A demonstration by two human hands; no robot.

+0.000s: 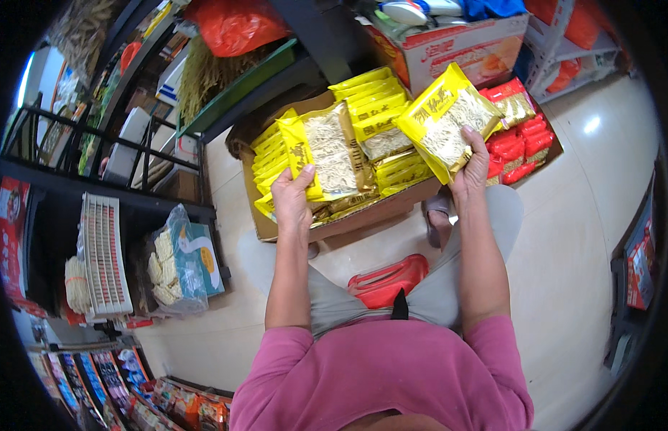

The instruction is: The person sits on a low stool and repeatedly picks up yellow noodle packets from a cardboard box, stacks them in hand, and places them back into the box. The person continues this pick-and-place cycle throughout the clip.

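My left hand [292, 198] grips the lower left edge of a yellow noodle packet [327, 151] with a clear window, tilted over the left part of a cardboard box [355, 215]. Raised over the box's right part, a second yellow noodle packet [452, 121] is in my right hand [471, 164], thumb across its window. Under and between them, rows of yellow noodle packets [374, 105] fill much of the box. Red packets [520, 140] lie at its right end, partly hidden behind my right hand's packet.
A red plastic stool [389, 280] stands between my legs. Behind the box is a printed carton [474, 51] full of goods. Dark shelving [102, 134] runs along the left, with a plastic-wrapped pack of noodles [169, 264] low down. Another shelf [630, 280] edges the right.
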